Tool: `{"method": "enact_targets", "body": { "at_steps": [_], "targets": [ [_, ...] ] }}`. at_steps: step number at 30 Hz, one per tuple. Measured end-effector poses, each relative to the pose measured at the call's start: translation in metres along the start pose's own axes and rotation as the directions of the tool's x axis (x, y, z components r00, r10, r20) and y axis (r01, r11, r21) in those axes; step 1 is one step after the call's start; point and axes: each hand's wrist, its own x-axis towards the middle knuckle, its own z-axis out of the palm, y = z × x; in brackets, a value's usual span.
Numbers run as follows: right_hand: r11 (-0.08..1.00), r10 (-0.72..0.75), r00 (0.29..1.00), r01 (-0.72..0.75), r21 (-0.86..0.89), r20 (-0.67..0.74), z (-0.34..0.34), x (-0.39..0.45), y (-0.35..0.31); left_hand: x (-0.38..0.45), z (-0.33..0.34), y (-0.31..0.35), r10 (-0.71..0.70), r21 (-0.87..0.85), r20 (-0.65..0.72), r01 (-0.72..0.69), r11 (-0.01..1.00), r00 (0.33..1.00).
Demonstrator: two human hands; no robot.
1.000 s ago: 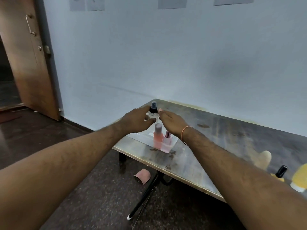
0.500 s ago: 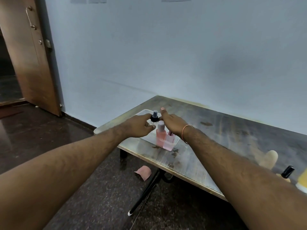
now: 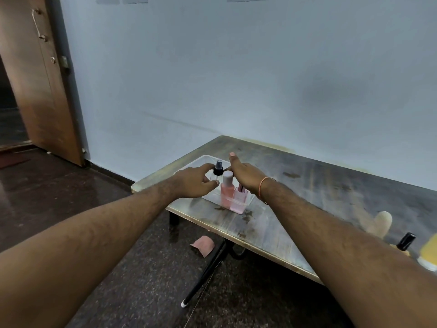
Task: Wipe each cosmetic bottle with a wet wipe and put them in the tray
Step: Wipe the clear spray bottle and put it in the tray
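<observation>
A clear tray (image 3: 246,201) sits at the left end of the worn table (image 3: 319,185). In its near corner stand a tall pink bottle (image 3: 227,189) and a small square pink bottle (image 3: 240,198). Behind them is a clear spray bottle (image 3: 218,171) with a black top, low in the tray. My left hand (image 3: 195,183) curls round its clear body from the left. My right hand (image 3: 244,176) lies palm down just right of the black top, forefinger straight; its thumb side is at the cap. No wipe is visible.
At the table's right end stand a cream bottle (image 3: 382,223), a yellow bottle with a black cap (image 3: 404,242) and a yellow-white container (image 3: 429,256). A pink scrap (image 3: 203,245) lies on the floor by the black table leg (image 3: 208,263). A wooden door (image 3: 40,79) stands open at the left.
Both hands have lowered the spray bottle from above the pink bottles down into the tray behind them. The view has tilted slightly.
</observation>
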Motion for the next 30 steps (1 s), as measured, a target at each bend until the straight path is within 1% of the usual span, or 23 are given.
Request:
{"method": "enact_targets", "body": {
  "at_steps": [5,8,10,12,13,15,19,21,23,25,27,30],
  "targets": [
    [0.997,-0.018,1.0,0.019,0.068,-0.019,-0.003,0.0,0.006,-0.009,-0.001,0.004,-0.021,0.043,-0.024,0.022,0.999,0.999],
    [0.992,-0.046,0.998,0.049,0.118,-0.032,-0.006,-0.003,0.012,-0.012,-0.004,0.006,0.029,0.066,-0.117,-0.021,0.998,0.993],
    [0.988,-0.072,0.996,0.08,0.129,-0.06,-0.009,-0.006,0.018,-0.014,-0.007,0.007,0.097,0.111,-0.24,-0.071,0.991,0.966],
    [0.984,-0.104,0.99,0.116,0.132,-0.093,-0.013,-0.011,0.024,-0.016,-0.01,0.011,0.161,0.196,-0.361,-0.094,0.976,0.919],
    [0.983,-0.126,0.985,0.14,0.122,-0.114,-0.016,-0.014,0.026,-0.016,-0.011,0.016,0.192,0.229,-0.401,-0.105,0.968,0.896],
    [0.977,-0.183,0.969,0.198,0.076,-0.167,-0.02,-0.021,0.032,-0.017,-0.015,0.029,0.258,0.288,-0.436,-0.137,0.948,0.862],
    [0.927,-0.376,0.893,0.364,-0.094,-0.247,-0.036,-0.042,0.052,-0.012,-0.014,0.068,0.401,0.431,-0.4,-0.217,0.876,0.824],
    [0.903,-0.428,0.866,0.402,-0.15,-0.258,-0.047,-0.055,0.065,-0.007,-0.009,0.088,0.475,0.492,-0.372,-0.264,0.829,0.797],
    [0.901,-0.432,0.857,0.397,-0.173,-0.282,-0.062,-0.069,0.082,-0.002,0.001,0.113,0.534,0.522,-0.348,-0.313,0.793,0.771],
    [0.908,-0.417,0.855,0.375,-0.188,-0.308,-0.078,-0.084,0.097,0.003,0.014,0.137,0.579,0.518,-0.327,-0.371,0.771,0.747],
    [0.913,-0.401,0.856,0.346,-0.216,-0.327,-0.095,-0.101,0.115,0.007,0.03,0.161,0.623,0.486,-0.306,-0.444,0.753,0.72],
    [0.914,-0.384,0.858,0.299,-0.275,-0.341,-0.116,-0.126,0.147,0.01,0.061,0.194,0.687,0.391,-0.259,-0.576,0.717,0.679]
  ]
}}
